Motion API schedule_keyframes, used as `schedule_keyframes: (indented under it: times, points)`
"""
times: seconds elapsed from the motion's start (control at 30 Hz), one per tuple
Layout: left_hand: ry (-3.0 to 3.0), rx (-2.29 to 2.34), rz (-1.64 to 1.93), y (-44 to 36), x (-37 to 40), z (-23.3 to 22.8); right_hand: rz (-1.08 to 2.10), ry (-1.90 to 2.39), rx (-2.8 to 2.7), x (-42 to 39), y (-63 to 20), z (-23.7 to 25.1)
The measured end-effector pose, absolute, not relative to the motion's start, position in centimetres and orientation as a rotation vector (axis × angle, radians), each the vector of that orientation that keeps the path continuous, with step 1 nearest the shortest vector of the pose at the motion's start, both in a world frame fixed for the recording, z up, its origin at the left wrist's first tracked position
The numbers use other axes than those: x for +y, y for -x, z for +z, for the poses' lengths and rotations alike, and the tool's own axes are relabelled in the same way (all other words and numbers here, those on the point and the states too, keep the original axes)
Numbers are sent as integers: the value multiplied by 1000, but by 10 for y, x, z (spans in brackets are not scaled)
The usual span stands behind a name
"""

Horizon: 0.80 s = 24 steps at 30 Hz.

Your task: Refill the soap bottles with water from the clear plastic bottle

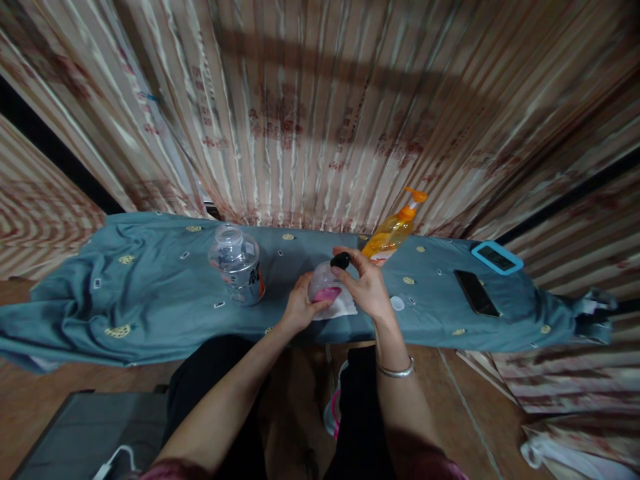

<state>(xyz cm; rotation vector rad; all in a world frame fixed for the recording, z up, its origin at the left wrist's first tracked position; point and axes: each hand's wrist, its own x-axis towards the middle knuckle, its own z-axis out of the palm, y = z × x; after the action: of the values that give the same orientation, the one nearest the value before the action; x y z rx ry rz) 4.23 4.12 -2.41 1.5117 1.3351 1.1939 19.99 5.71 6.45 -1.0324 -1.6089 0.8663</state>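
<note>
A small, rounded, clear bottle with a pink patch low on its side sits at the front middle of the cloth-covered table. My left hand is closed around the bottle's left side. At its top, my right hand pinches a black cap or pump head between thumb and fingers. Beneath the bottle lies a white tissue. Just beyond my right hand stands a pump bottle of orange liquid. A wide clear plastic bottle, seemingly capless, stands to the left.
The table wears a teal cloth with pineapple prints. On the right lie a black phone, a blue-framed digital clock and a small white disc. A striped curtain hangs behind. A grey surface with a white cable is lower left.
</note>
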Motion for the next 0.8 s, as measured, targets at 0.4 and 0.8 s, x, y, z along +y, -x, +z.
schedule_keyframes:
  times: [0.4, 0.8]
  points:
    - [-1541, 1297, 1192, -42, 42, -26, 1013, 860, -1463, 58, -216, 72]
    - [-1598, 1370, 1171, -44, 43, -23, 788, 1409, -1255, 54, -278, -20]
